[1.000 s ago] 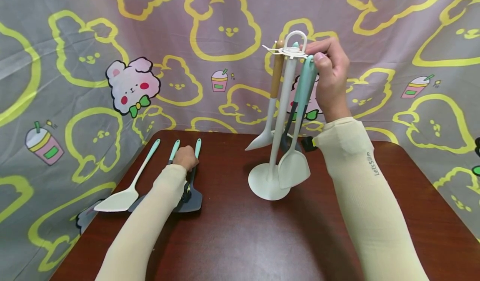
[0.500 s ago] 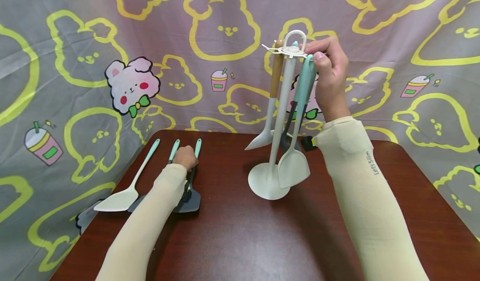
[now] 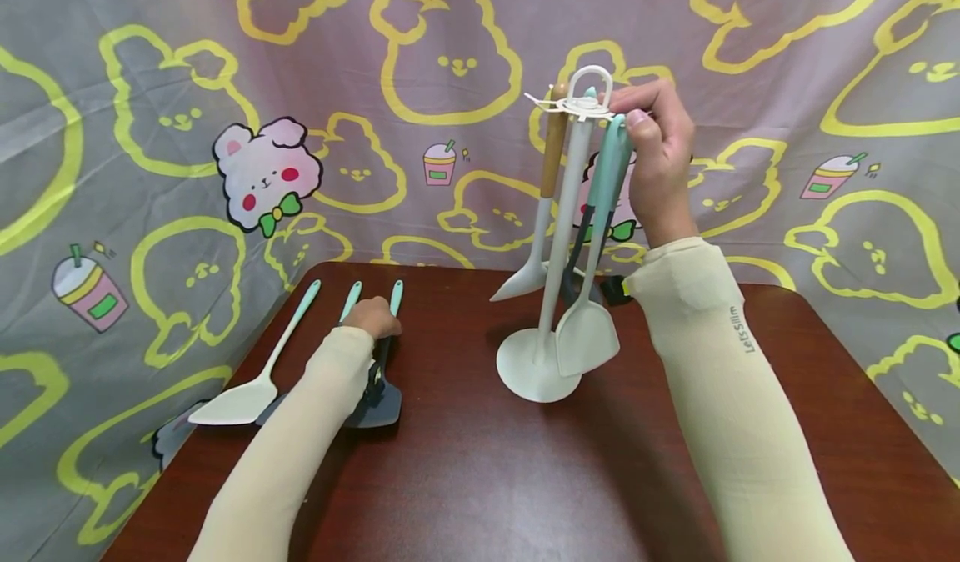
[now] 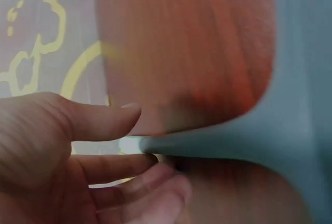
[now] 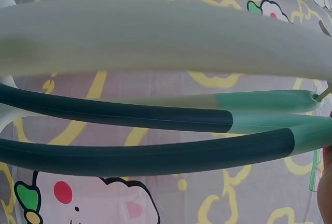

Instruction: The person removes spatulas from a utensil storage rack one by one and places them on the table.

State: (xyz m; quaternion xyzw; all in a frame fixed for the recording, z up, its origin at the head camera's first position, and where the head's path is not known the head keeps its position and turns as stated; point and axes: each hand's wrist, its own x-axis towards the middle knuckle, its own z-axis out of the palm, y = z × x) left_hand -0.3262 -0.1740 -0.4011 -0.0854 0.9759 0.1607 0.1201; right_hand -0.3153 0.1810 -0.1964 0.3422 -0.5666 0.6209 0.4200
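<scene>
My left hand (image 3: 372, 318) is over a dark spatula (image 3: 378, 408) with a mint handle, lying flat on the table. In the left wrist view the thumb and loosely bent fingers lie on either side of the handle (image 4: 171, 146); contact is unclear. My right hand (image 3: 662, 145) pinches the top of a white utensil rack (image 3: 566, 220) near its hooks. From the rack hang a white turner (image 3: 588, 337) with a mint handle, a grey-white utensil (image 3: 525, 278) with a wooden handle, and dark-stemmed utensils (image 5: 129, 156) with mint handles, their heads mostly hidden.
On the brown table (image 3: 465, 479), a white turner (image 3: 247, 395) lies at the left. Between it and my left hand is another mint handle (image 3: 351, 298), its lower part covered by the forearm. A patterned curtain (image 3: 450, 70) surrounds the back and sides.
The fingers of my left hand have loosened from a fist-like curl and reach slightly further right. The dark spatula's blade has shifted slightly left. My right hand and the rack stay nearly still.
</scene>
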